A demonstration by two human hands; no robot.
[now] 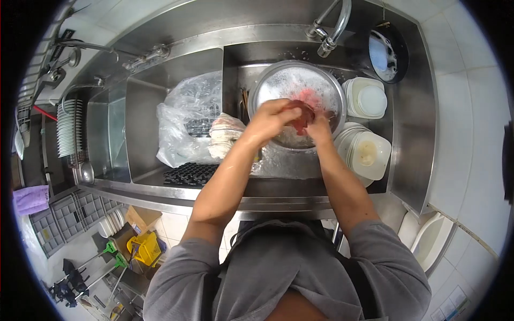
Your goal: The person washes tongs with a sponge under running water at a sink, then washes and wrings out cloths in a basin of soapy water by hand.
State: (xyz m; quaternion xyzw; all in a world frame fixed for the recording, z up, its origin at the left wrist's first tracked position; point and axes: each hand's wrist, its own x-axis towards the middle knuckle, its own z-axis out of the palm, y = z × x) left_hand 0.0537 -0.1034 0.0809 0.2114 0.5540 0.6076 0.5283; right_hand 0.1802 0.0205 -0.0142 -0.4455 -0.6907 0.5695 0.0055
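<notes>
One red item [304,111], over the foamy basin [343,101], between two hands: left hand [271,121] at its left, fingers gripping it; right hand [319,128] at its right, blurred, grip indeterminable. Long axis: unclear.

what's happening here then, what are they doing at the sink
Someone in a grey top stands at a metal sink. The left hand grips something red, with the right hand against it, over a basin of suds tinged pink. Motion blur hides exactly what it is. Stacked dishes stand beside the basin, with a dark pan behind them.
</notes>
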